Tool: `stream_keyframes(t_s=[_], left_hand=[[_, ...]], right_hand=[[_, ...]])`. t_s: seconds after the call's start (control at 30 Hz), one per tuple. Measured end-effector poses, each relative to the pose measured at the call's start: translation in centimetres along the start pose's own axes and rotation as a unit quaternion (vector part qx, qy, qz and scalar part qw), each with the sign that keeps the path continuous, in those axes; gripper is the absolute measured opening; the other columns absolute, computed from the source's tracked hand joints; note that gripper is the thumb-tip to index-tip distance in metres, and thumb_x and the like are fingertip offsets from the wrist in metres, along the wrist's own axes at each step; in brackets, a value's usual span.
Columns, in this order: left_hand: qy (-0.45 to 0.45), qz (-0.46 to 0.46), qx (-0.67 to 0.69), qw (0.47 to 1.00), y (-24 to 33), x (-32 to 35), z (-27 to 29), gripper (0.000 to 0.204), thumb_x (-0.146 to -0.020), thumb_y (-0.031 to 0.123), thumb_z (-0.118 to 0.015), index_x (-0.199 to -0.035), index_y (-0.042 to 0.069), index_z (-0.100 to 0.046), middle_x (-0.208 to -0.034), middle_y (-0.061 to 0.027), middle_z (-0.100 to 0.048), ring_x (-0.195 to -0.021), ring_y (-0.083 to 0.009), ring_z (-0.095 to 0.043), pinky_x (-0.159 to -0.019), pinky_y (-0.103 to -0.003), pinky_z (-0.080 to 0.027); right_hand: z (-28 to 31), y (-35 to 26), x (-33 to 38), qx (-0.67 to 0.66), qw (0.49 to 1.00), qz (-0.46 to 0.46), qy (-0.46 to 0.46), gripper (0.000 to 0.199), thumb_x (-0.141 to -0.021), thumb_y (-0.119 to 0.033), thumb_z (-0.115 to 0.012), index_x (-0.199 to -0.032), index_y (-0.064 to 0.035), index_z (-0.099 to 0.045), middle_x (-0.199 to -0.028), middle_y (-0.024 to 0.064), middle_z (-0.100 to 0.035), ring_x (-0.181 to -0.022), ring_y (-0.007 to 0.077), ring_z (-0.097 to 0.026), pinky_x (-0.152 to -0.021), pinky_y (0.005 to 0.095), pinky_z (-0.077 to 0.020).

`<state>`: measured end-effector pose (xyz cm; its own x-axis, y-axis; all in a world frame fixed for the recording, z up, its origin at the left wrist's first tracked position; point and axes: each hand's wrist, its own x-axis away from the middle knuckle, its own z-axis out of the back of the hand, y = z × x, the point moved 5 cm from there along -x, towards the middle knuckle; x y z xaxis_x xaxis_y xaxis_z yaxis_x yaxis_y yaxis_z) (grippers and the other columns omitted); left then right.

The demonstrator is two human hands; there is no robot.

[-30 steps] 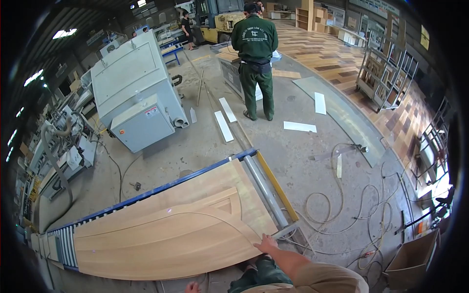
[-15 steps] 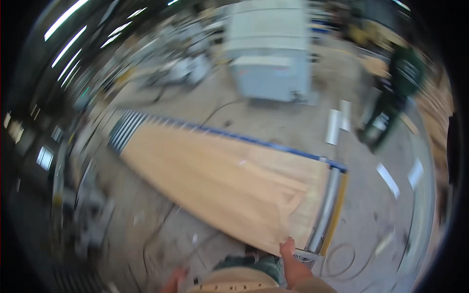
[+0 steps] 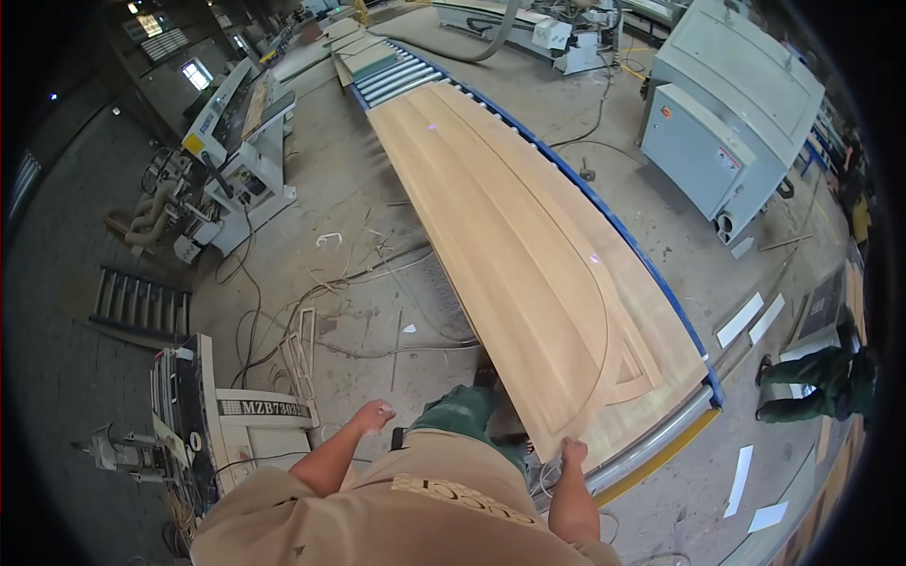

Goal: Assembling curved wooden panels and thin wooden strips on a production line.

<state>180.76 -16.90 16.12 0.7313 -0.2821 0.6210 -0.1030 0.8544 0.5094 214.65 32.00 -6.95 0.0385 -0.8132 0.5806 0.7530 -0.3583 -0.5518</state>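
A long wooden door panel (image 3: 491,217) with a curved moulded outline lies on a blue-framed roller conveyor (image 3: 645,257). At its near end, a framed wooden section (image 3: 644,370) and paler board show beside the curve. My right hand (image 3: 573,451) is closed on the panel's near edge, close to the corner. My left hand (image 3: 375,415) hangs off to the left of the panel, touching none of it. Its fingers are curled together, and whether anything small sits in them cannot be seen.
A grey machine cabinet (image 3: 703,141) stands at the far right. Another machine (image 3: 247,170) is at the left. Cables (image 3: 377,269) and scraps litter the floor on the left. White strips (image 3: 739,319) lie on the right, near a person in green trousers (image 3: 807,382).
My view has swung leftward and sharpened, so the conveyor now runs away from me more lengthwise. My right hand remains at the panel's near corner. The left hand shows more fully.
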Motion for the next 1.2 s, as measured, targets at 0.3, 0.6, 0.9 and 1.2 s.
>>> stream_keyframes(t_s=[0.3,0.6,0.9,1.2], left_hand=[[-0.095,-0.005,-0.151,0.984,-2.4,-11.0,4.1,0.038,-0.088,0.038,-0.068,-0.093,0.001,-0.071,-0.090,-0.0218,-0.072,-0.089,-0.0398,-0.069,-0.082,-0.045,-0.054],[-0.018,0.010,0.144,0.989,10.9,-27.7,5.1,0.040,-0.091,0.039,-0.068,-0.111,0.003,-0.069,-0.109,-0.0148,-0.072,-0.103,-0.0277,-0.068,-0.091,-0.040,-0.052],[-0.005,0.119,0.526,0.842,20.4,-43.0,6.0,0.046,-0.102,0.047,-0.053,-0.128,0.009,-0.059,-0.106,-0.0047,-0.069,-0.091,-0.0185,-0.067,-0.073,-0.037,-0.054],[0.141,0.056,0.667,0.730,24.3,-48.0,7.0,0.054,-0.101,0.044,-0.057,-0.126,-0.004,-0.058,-0.119,-0.0155,-0.067,-0.106,-0.0293,-0.066,-0.091,-0.043,-0.054]], right_hand=[[1.9,-4.1,2.4,-0.096,0.991,-0.069,-0.062,0.037,-0.088,-0.034,-0.068,-0.079,0.0022,-0.066,-0.072,0.0108,-0.063,-0.057,0.0237,-0.057,-0.053,0.0415,-0.0469],[6.3,-12.3,9.2,-0.224,0.974,-0.024,-0.018,0.051,-0.101,-0.047,-0.055,-0.119,-0.0007,-0.065,-0.109,0.0070,-0.064,-0.101,0.0217,-0.060,-0.086,0.0385,-0.0489],[11.0,-24.2,18.7,-0.299,0.940,0.022,0.163,0.041,-0.104,-0.037,-0.056,-0.102,0.0024,-0.067,-0.094,0.0038,-0.063,-0.089,0.0170,-0.055,-0.082,0.0342,-0.0450],[13.0,-25.9,18.4,-0.161,0.944,0.097,0.271,0.052,-0.104,-0.036,-0.058,-0.064,-0.0099,-0.040,-0.065,-0.0059,-0.033,-0.064,0.0109,-0.029,-0.057,0.0322,-0.0248]])
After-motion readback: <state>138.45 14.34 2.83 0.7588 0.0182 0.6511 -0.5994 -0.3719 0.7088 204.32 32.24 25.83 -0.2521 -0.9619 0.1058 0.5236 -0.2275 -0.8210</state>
